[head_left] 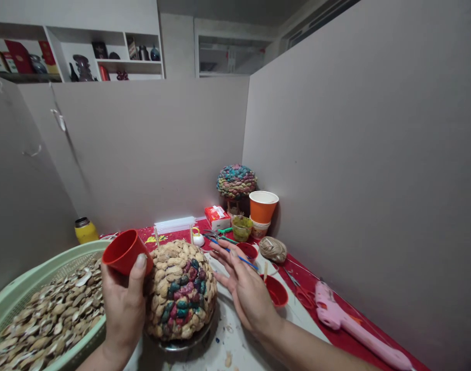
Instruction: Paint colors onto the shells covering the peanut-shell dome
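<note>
My left hand (pixel 125 304) is wrapped round a red cup (pixel 123 251), tilted so that its mouth faces up and left. Beside it a round ball covered in peanut shells (pixel 183 291) rests on a shiny metal dish (pixel 181 344); some shells on its front are painted teal, pink and purple. To the right of the ball, my right hand (pixel 245 288) has a thin blue brush (pixel 235 253) held along its fingers, which are stretched out near the ball's side. Another red cup (pixel 277 291) with a stick in it stands beyond my right wrist.
A green basket (pixel 11 291) of shells is at the left, a yellow bottle (pixel 86 231) behind it. At the right lie twine (pixel 273 249), red scissors (pixel 304 297) and a pink glue gun (pixel 347 319). Orange cups (pixel 263 208) and a coloured shell ball (pixel 236 181) stand behind.
</note>
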A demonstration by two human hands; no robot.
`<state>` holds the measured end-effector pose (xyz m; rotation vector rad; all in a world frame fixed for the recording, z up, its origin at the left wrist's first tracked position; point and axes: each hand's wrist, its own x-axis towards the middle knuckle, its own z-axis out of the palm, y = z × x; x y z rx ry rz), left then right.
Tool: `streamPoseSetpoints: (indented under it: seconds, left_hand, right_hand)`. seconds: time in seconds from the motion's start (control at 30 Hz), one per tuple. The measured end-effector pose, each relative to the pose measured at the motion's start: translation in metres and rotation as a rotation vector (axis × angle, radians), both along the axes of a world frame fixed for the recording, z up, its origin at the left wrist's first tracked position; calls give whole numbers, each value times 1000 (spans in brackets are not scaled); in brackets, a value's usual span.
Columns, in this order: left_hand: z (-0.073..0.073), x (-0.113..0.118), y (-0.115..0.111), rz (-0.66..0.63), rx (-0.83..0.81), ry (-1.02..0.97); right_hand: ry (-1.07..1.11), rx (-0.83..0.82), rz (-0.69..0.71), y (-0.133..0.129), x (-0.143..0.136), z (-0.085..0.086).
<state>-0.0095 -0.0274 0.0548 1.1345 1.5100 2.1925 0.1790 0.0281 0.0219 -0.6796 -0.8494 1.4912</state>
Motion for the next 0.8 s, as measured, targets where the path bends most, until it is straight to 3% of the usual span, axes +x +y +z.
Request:
streamPoseSetpoints:
  seconds: [0.2,0.37,0.5,0.67,0.8]
  left_hand:
    - [-3,3,0,21,-4,-55]
    - [-1,0,-1,20,-47,-43]
    - [6,-2,-2,30,-36,26]
    - [13,-5,-5,48,-27,134]
    - [18,-6,-9,31,-21,189]
  right_hand:
    - [0,39,17,4,0,-4]
    - [-102,125,-81,4,12,0]
    - [-111,225,-182,-4,29,26]
    - [-80,497,-386,-29,45,72]
    - [-244,590,-474,-59,41,104]
